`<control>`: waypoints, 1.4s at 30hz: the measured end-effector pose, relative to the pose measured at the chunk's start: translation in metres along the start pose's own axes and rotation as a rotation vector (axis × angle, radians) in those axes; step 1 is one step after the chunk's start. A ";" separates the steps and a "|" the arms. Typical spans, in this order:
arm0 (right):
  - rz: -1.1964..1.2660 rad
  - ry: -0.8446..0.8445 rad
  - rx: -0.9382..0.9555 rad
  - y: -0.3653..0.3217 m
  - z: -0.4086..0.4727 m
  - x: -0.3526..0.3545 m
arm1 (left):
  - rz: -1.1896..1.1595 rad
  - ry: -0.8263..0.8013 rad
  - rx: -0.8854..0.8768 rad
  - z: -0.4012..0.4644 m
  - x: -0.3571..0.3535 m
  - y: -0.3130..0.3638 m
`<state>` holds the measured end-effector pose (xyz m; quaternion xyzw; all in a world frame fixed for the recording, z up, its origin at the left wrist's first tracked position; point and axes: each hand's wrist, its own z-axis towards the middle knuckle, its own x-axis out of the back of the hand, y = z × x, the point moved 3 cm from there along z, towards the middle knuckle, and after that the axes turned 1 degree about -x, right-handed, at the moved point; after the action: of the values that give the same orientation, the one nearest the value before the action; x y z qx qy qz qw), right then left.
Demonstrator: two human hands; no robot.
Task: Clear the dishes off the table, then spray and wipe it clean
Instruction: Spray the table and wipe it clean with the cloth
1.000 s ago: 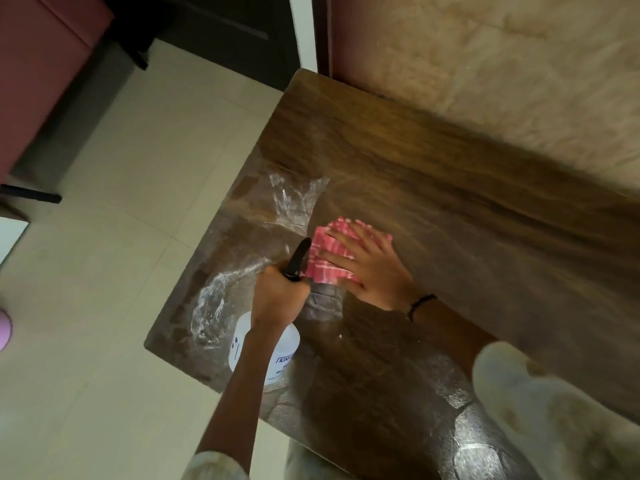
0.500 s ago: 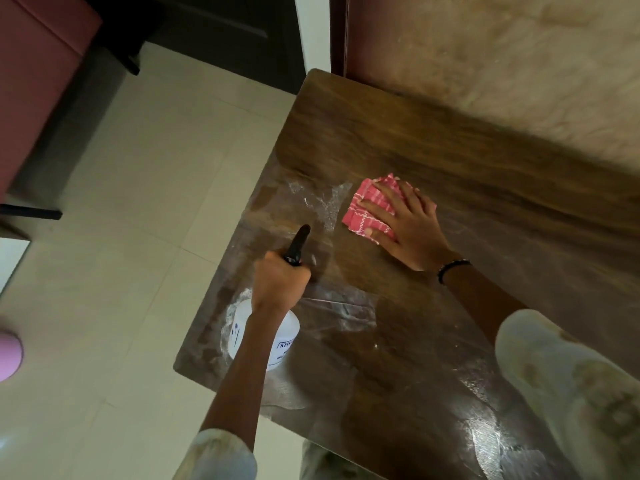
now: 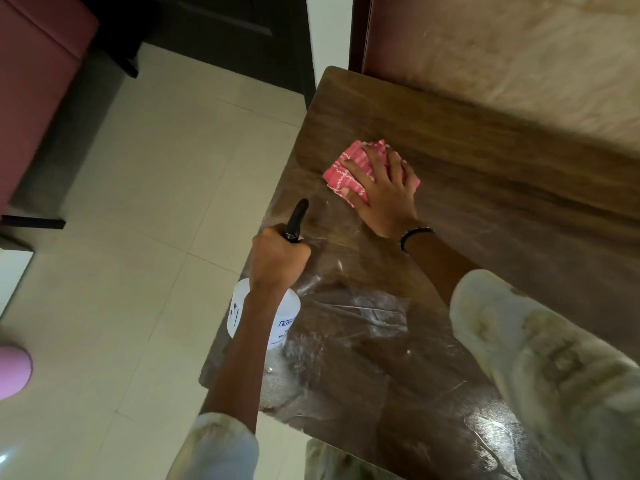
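Note:
A dark wooden table [image 3: 485,209] fills the right half of the view, its near part shiny with wet streaks. My left hand [image 3: 278,259] grips the black trigger head of a white spray bottle [image 3: 287,323], held over the table's left edge with the nozzle pointing away from me. My right hand [image 3: 384,195] presses flat, fingers spread, on a folded pink checked cloth [image 3: 346,164] lying on the table near its far left part. No dishes show on the table.
A beige wall [image 3: 519,57] runs right behind the table. Pale floor tiles [image 3: 156,202] lie to the left. A dark red seat [image 3: 31,84] stands at the far left, and a pink rounded object [image 3: 12,370] sits at the left edge.
My right hand has slid the cloth away from me toward the far side of the table. My left hand has kept its grip on the bottle near the left edge.

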<state>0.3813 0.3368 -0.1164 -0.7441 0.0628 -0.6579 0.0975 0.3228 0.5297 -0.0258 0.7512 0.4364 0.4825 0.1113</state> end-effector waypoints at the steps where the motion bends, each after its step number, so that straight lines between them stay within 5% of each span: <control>1: -0.004 0.001 0.007 -0.011 0.007 -0.001 | -0.001 0.013 -0.016 0.002 0.001 -0.002; 7: 0.006 -0.008 0.255 -0.090 0.000 -0.015 | 0.013 0.055 -0.031 0.004 0.007 -0.017; 12: -0.040 -0.033 0.526 -0.058 -0.050 -0.019 | 0.007 0.027 -0.014 0.001 0.012 -0.026; 17: -0.096 -0.058 0.377 -0.010 -0.019 -0.004 | -0.042 0.034 -0.032 -0.002 0.020 -0.037; 23: -0.063 0.008 0.093 -0.064 0.045 -0.014 | -0.058 0.041 -0.038 -0.004 0.027 -0.055; 29: -0.023 0.011 0.382 -0.129 -0.003 -0.034 | -0.058 0.008 -0.045 -0.012 0.030 -0.063; 33: -0.061 -0.048 0.557 -0.102 -0.048 -0.029 | -0.036 -0.009 -0.066 -0.019 0.030 -0.063; 38: -0.095 -0.011 0.243 -0.026 -0.013 -0.007 | -0.053 -0.022 -0.081 -0.031 0.025 -0.068; 42: -0.083 0.007 0.061 -0.044 0.011 -0.009 | -0.033 -0.035 -0.108 -0.045 0.017 -0.074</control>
<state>0.3894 0.3824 -0.1164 -0.7406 0.0124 -0.6655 0.0925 0.2479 0.5752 -0.0362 0.7451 0.4199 0.4904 0.1671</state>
